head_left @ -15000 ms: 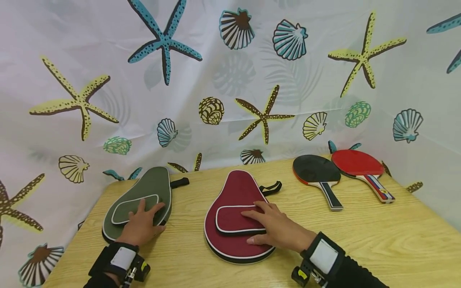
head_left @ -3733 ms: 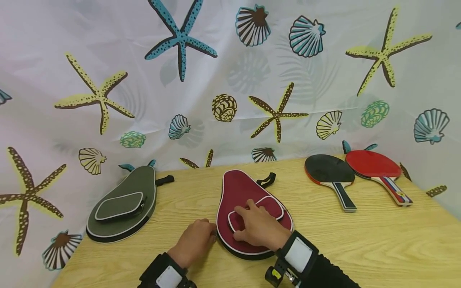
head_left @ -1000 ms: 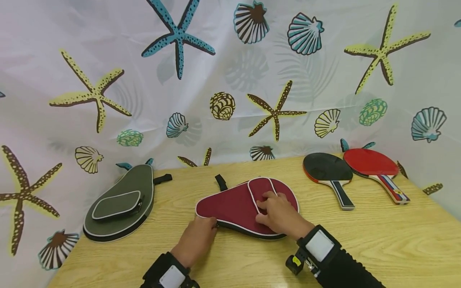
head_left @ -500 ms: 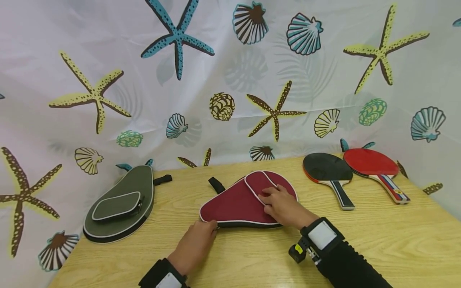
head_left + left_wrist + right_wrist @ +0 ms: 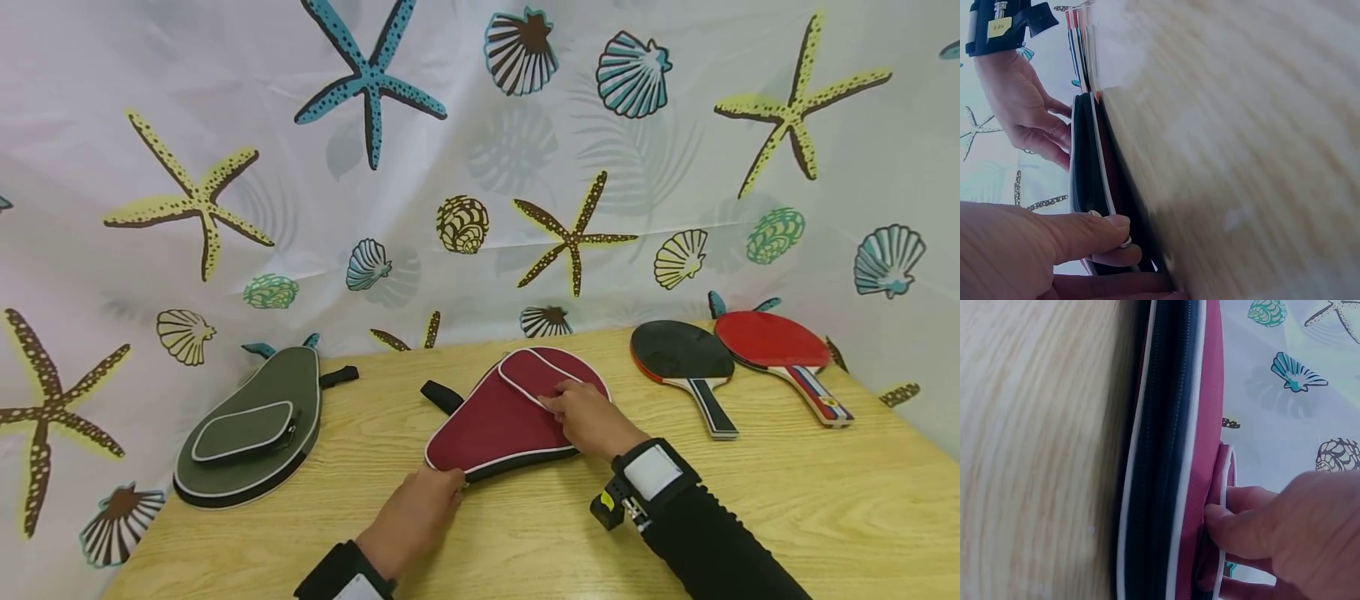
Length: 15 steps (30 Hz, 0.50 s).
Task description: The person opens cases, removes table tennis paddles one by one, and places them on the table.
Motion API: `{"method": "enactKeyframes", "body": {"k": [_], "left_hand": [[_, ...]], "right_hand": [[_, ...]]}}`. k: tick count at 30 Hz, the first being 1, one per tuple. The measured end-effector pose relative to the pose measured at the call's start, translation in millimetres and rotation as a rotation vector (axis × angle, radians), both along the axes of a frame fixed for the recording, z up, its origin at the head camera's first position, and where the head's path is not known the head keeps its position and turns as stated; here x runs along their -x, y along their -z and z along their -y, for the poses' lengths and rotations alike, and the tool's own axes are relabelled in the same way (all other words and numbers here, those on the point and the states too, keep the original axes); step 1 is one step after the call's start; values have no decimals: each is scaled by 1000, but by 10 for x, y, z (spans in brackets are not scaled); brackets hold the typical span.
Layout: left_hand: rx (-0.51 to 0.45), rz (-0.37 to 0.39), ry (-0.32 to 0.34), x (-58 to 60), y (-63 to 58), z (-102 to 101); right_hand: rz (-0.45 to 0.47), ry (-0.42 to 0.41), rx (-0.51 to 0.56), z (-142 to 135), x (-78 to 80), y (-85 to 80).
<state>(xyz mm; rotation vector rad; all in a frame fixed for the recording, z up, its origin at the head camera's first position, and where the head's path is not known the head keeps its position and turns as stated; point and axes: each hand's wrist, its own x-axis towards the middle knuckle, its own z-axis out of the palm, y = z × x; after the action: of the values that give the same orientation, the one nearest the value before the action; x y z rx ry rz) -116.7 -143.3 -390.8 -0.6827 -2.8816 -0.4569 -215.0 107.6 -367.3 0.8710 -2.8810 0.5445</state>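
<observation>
A dark red padded table tennis bat case (image 5: pixel 495 429) lies on the wooden table, its narrow end pointing toward the near left. At that end my left hand (image 5: pixel 416 512) pinches a small metal zip pull (image 5: pixel 1126 242) between thumb and finger, on the black side band. My right hand (image 5: pixel 592 419) grips the edge of the white-piped front pocket (image 5: pixel 528 377), thumb on one side and fingers on the other in the right wrist view. Along the case's side runs a dark zip (image 5: pixel 1183 381). What is inside the case is hidden.
A green bat case (image 5: pixel 288 375) with a black strap lies at the left. Toward the back right are a black table tennis bat (image 5: pixel 682 350) and a red one (image 5: pixel 772 337), partly overlapping. A patterned curtain (image 5: pixel 450 125) hangs behind the table (image 5: pixel 540 542).
Early on, each hand rested on one case. Later the left hand came to the red case, which has since turned, its narrow end swinging toward me. The left hand has lately moved slightly nearer.
</observation>
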Motion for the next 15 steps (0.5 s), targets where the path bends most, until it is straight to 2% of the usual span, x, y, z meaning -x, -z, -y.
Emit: {"method": "enactKeyframes", "body": {"k": [5,8,13,15], "left_hand": [[2,-36,15,-13,26,6],[15,-48,12,-23,31,-12],[58,-44,-22,-58,20,-71],[70,-37,-33,-76,9,-104]], "right_hand": [[-14,63,29,-9,45,31],[-66,116,28,4,48,81],[-136,291,38,163,-47,178],[-111,355,74,272,-130,171]]}}
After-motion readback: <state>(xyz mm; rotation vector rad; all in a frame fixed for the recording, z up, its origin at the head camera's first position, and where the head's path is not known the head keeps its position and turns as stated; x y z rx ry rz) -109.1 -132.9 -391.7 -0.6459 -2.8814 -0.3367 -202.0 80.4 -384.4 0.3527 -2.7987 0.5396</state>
